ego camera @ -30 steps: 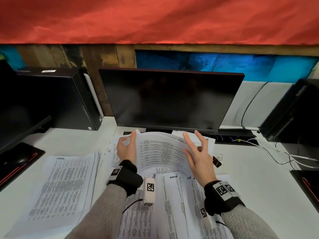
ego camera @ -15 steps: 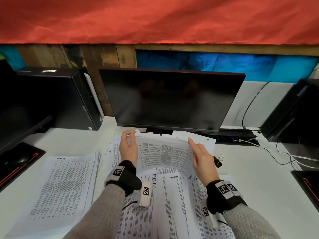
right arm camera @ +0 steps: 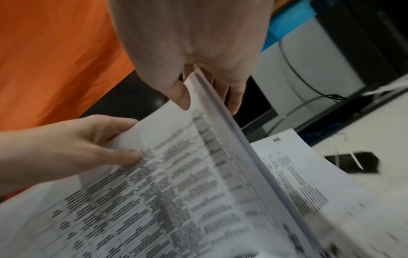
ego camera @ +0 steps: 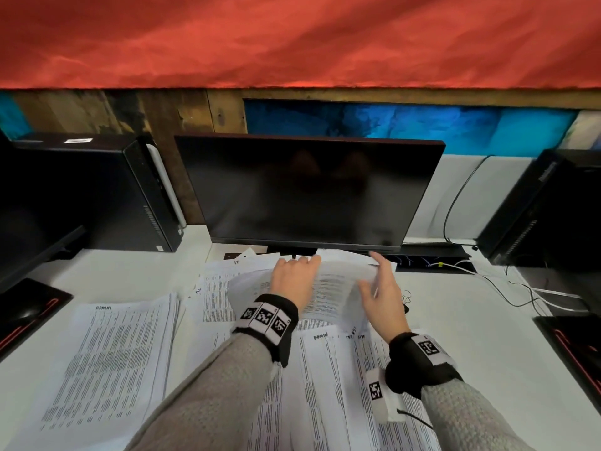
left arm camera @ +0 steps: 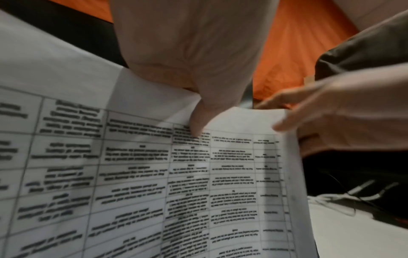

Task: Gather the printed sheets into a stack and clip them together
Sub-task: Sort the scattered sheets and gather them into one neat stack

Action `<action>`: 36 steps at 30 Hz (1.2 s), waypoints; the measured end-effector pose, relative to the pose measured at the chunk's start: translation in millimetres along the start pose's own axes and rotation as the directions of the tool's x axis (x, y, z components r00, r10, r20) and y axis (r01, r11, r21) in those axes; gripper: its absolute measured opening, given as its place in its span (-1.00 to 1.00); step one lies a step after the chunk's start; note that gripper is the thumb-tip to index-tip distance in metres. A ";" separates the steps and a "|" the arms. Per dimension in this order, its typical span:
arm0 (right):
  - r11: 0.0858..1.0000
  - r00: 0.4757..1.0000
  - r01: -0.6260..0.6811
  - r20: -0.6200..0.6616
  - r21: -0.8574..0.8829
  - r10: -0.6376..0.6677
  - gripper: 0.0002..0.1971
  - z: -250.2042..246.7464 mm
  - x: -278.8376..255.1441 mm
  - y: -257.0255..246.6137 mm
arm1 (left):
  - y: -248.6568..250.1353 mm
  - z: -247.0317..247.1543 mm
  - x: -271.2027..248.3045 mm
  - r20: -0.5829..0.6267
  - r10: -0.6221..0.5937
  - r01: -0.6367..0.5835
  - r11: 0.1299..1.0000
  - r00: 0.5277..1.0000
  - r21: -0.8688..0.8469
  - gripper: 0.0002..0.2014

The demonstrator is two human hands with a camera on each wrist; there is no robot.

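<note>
Sheets [ego camera: 338, 284] pinched by left hand [ego camera: 294, 281] and right hand [ego camera: 383, 294].

printed sheets [ego camera: 328, 288]: thin matt white paper, flexible, curling at edges, black print. desk [ego camera: 130, 275]: smooth white surface, slight sheen. monitor [ego camera: 305, 190]: glossy black screen, faint reflections, matt plastic bezel. far wall panel [ego camera: 182, 115]: rough dark wood. red cloth [ego camera: 292, 37] above: wrinkled, matt. sleeves [ego camera: 221, 395]: grey knit, coarse texture. wrist bands [ego camera: 276, 323]: black matt fabric. binder clip [right arm camera: 351, 162]: black body, shiny wire handles.
</note>
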State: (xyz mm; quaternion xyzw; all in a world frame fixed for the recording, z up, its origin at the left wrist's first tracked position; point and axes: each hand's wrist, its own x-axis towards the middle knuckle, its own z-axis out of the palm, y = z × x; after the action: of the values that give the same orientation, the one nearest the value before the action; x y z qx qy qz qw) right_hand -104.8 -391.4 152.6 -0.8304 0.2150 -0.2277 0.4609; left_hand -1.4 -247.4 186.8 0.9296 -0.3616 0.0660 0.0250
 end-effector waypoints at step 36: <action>0.850 0.919 0.394 0.175 -0.350 -0.354 -0.22 25.3 -7.3 -52.3 | -49.8 51.7 -71.4 0.242 -0.647 0.247 -0.085 0.723 -0.965 -0.71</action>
State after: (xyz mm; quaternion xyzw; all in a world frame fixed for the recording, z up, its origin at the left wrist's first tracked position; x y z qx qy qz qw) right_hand -88.4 -345.1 184.5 -0.9399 0.0645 -0.2238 0.2495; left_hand -14.4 -167.8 125.6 0.7088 0.0376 -0.0593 0.7019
